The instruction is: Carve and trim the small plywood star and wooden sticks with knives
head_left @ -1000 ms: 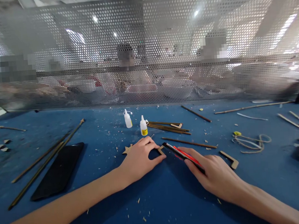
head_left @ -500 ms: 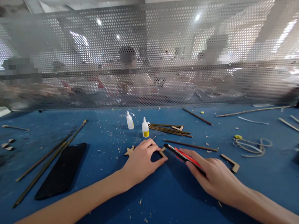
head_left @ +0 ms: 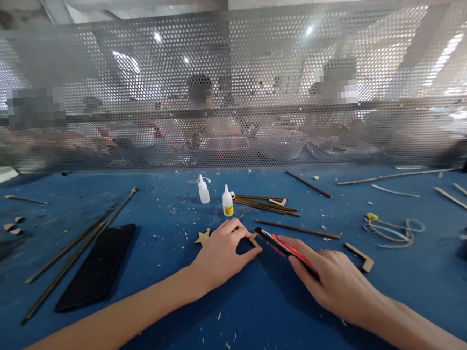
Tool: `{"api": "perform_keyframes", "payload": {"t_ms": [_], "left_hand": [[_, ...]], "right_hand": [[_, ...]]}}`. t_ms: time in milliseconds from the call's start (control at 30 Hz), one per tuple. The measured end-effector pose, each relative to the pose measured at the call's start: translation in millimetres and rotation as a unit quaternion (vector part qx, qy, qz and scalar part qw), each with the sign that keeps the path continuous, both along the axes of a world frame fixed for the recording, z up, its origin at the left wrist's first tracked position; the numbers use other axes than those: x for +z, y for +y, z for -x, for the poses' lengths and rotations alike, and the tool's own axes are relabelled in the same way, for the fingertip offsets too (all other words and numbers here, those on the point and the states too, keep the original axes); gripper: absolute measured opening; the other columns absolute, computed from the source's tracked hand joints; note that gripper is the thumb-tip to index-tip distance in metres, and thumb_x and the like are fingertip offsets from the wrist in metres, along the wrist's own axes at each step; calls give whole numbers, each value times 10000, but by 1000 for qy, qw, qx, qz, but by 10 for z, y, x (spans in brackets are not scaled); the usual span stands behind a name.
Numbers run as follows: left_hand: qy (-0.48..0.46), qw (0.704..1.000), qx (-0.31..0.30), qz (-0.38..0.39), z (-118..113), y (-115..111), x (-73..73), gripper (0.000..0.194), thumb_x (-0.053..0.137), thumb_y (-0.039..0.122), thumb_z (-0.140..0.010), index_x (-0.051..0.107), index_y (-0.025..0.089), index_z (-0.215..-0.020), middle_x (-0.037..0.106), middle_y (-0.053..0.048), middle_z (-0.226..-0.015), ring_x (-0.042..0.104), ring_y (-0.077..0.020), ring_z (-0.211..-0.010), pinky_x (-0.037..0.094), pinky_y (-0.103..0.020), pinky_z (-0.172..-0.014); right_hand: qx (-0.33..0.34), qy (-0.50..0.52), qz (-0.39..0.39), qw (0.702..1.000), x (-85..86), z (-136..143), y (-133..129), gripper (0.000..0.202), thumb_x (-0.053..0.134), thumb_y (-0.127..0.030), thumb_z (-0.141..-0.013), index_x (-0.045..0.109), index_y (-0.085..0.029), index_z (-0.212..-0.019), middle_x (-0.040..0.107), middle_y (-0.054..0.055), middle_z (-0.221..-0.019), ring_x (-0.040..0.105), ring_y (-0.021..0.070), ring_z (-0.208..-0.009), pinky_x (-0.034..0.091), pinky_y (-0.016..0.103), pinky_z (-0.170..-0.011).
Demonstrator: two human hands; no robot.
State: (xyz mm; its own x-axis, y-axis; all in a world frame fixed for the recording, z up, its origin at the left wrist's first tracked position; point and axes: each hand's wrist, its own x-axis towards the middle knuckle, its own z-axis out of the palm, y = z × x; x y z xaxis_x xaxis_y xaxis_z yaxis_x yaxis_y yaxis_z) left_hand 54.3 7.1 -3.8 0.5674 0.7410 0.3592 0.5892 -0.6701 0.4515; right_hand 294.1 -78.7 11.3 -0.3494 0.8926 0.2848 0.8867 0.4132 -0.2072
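My left hand (head_left: 222, 253) rests on the blue table, its thumb and fingers closed on a small angled wooden piece (head_left: 255, 240). Most of that piece is hidden behind the fingers. A red and black utility knife (head_left: 288, 250) is gripped in my right hand (head_left: 338, 274), its tip pointing left at the wooden piece's upper end. Whether the blade touches the wood I cannot tell. Beside my left hand lies a wooden star (head_left: 201, 237), partly covered by it. An L-shaped wooden piece (head_left: 361, 256) lies to the right of my right hand.
Two small glue bottles (head_left: 228, 201) stand beyond my left hand, near a bundle of thin brown sticks (head_left: 266, 204). A black phone (head_left: 97, 266) and long sticks (head_left: 78, 257) lie left; looped string (head_left: 399, 232) lies right. A perforated metal screen (head_left: 230, 132) borders the far edge, people behind.
The knife in my right hand has shifted slightly left and down, its tip closer to the wooden piece. My left hand keeps its hold, nearly unmoved.
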Motion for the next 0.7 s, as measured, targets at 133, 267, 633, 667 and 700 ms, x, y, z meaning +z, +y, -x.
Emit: {"api": "perform_keyframes", "payload": {"t_ms": [133, 267, 633, 667, 700], "left_hand": [[2, 1000, -6, -11, -4, -16, -1, 284, 640, 450, -933, 691, 175, -981, 625, -73, -1036, 617, -239, -996, 537, -421, -912], [23, 999, 1, -24, -13, -32, 16, 318, 614, 473, -943, 696, 167, -962, 618, -79, -981, 613, -254, -979, 547, -428, -881], [25, 999, -13, -33, -7, -20, 0, 269, 630, 421, -947, 688, 159, -963, 617, -78, -993, 602, -247, -983, 540, -405, -886], [25, 999, -9, -34, -8, -21, 1, 275, 635, 429, -943, 689, 160, -964, 618, -79, -992, 603, -250, -984, 540, -408, -886], [26, 999, -6, -34, -10, -22, 5, 281, 638, 436, -940, 690, 161, -964, 619, -79, -986, 604, -251, -984, 541, -410, -885]], "right_hand": [[8, -35, -34, 999, -7, 35, -30, 458, 401, -308, -1034, 435, -245, -1486, 708, -24, -636, 675, 185, -519, 303, 284, -489], [13, -69, -41, 997, 55, 52, -71, 457, 400, -291, -1031, 448, -226, -1481, 718, -15, -647, 673, 180, -516, 289, 287, -482], [3, -84, -35, 996, 31, 61, -23, 458, 392, -329, -1043, 415, -251, -1494, 718, -16, -653, 686, 197, -540, 263, 301, -493], [3, -87, -31, 996, 43, 61, -21, 453, 392, -336, -1043, 421, -258, -1488, 709, -21, -639, 682, 198, -534, 256, 300, -492], [2, -89, -29, 996, 52, 63, -20, 447, 391, -343, -1042, 430, -262, -1480, 695, -27, -617, 674, 199, -522, 249, 299, -490]]}}
